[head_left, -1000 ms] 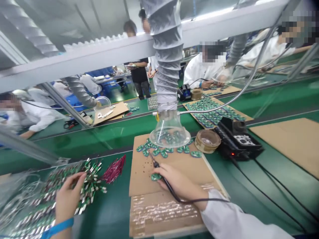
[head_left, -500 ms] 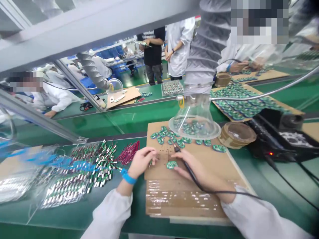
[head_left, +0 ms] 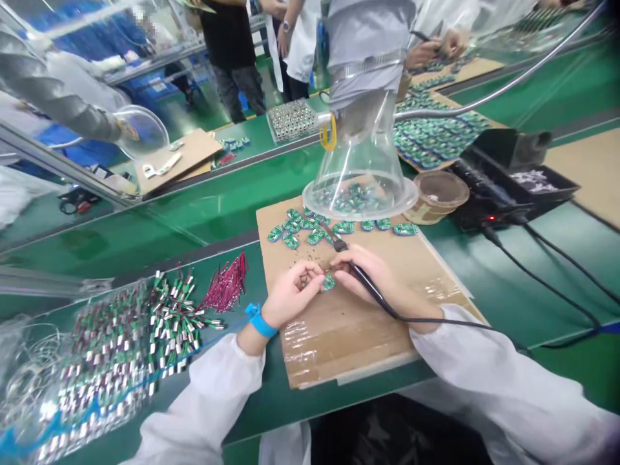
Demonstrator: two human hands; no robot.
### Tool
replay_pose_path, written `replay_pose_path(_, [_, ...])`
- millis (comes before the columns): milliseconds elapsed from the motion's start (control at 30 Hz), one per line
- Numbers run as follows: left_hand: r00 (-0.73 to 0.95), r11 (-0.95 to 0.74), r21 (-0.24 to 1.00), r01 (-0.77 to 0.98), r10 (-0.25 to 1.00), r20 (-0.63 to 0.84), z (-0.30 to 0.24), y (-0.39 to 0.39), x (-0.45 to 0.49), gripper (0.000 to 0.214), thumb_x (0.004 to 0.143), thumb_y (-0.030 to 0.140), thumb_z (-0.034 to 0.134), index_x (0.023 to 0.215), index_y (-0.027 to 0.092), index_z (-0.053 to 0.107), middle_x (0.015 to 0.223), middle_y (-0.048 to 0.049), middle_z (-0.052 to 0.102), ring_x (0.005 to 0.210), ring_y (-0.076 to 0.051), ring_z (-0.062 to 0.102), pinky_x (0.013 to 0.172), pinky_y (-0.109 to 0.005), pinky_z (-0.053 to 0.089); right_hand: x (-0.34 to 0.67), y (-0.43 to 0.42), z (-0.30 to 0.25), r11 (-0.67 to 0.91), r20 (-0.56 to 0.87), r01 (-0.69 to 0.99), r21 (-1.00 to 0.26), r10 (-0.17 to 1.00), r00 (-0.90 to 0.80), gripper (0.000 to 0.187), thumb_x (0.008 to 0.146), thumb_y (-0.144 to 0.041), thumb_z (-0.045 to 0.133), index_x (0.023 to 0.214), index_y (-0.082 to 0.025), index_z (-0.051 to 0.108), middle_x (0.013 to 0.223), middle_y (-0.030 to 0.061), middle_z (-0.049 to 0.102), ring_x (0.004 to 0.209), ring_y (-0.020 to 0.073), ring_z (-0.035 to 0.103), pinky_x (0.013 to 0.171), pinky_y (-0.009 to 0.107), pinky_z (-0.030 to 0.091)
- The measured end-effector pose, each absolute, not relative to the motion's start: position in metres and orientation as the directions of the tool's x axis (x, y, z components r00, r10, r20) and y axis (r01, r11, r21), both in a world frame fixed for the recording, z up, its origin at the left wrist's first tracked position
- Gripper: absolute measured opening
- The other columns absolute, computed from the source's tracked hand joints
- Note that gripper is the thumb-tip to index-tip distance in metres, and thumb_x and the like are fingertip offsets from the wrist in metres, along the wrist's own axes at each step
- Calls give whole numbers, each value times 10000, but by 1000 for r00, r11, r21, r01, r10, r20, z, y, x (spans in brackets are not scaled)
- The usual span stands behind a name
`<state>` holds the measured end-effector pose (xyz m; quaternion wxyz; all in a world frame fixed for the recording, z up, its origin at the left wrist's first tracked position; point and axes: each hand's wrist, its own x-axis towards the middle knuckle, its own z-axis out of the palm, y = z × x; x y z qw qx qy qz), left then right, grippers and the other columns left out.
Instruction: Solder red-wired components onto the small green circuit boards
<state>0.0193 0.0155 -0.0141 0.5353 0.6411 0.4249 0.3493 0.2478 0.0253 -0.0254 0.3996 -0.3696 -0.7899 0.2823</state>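
Note:
Around the black handle of a soldering iron [head_left: 368, 281], my right hand [head_left: 375, 270] is closed, the tip pointing up and left toward the boards. A small green circuit board [head_left: 328, 282] is between the fingertips of both hands, low over the cardboard sheet [head_left: 356, 332]. My left hand [head_left: 293, 294] has its thumb and fingers pinched at the board's left side; what lies in the pinch is hidden. Several more green boards [head_left: 300, 223] lie at the sheet's far edge, partly under a clear fume hood [head_left: 358, 194].
Left of the cardboard are red wires [head_left: 227, 282], loose wired parts with silvery ends [head_left: 174, 316] and bagged rows of them [head_left: 101, 349]. A round tub [head_left: 440, 194] and black soldering station [head_left: 489, 187] stand at right. The iron's cable crosses my right sleeve. Co-workers are opposite.
My left hand has moved right to the small board and is now close to my right hand. The right hand still has the soldering iron. The camera view has shifted and tilted.

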Motion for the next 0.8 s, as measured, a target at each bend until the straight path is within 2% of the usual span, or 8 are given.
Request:
replay_pose_path(267, [407, -105, 943, 316, 913, -35, -9, 10, 27, 182, 994, 363, 612, 1000, 182, 633, 814, -13, 717, 729, -132, 662, 707, -241, 503, 247, 25, -17, 586, 385, 336, -738, 773, -504, 56, 1010, -265, 606, 1040, -230, 638, 895, 23, 560, 806, 163, 584, 747, 285, 485])
replay_pose_path(500, [359, -119, 894, 431, 932, -49, -10, 3, 30, 169, 989, 329, 586, 991, 177, 661, 828, -37, 712, 741, -151, 646, 675, -237, 456, 247, 22, -43, 581, 413, 364, -728, 796, -443, 113, 1017, -252, 574, 947, -243, 662, 854, 27, 625, 787, 164, 639, 723, 245, 516])
replay_pose_path(600, [351, -114, 913, 392, 936, -34, -24, 6, 29, 200, 993, 351, 583, 975, 165, 652, 818, -48, 694, 740, -153, 626, 685, -241, 447, 243, 29, -56, 583, 446, 393, -712, 807, -388, 155, 999, -301, 609, 872, -239, 673, 815, 17, 665, 762, 164, 668, 714, 231, 530])
replay_pose_path(800, [321, -3, 964, 264, 943, -84, -47, 17, 30, 387, 940, 537, 641, 938, 156, 576, 714, -16, 602, 628, -128, 554, 605, -219, 389, 241, 35, -56, 585, 459, 406, -702, 808, -370, 230, 997, -361, 601, 829, -237, 695, 779, 10, 673, 716, 156, 685, 675, 207, 528])
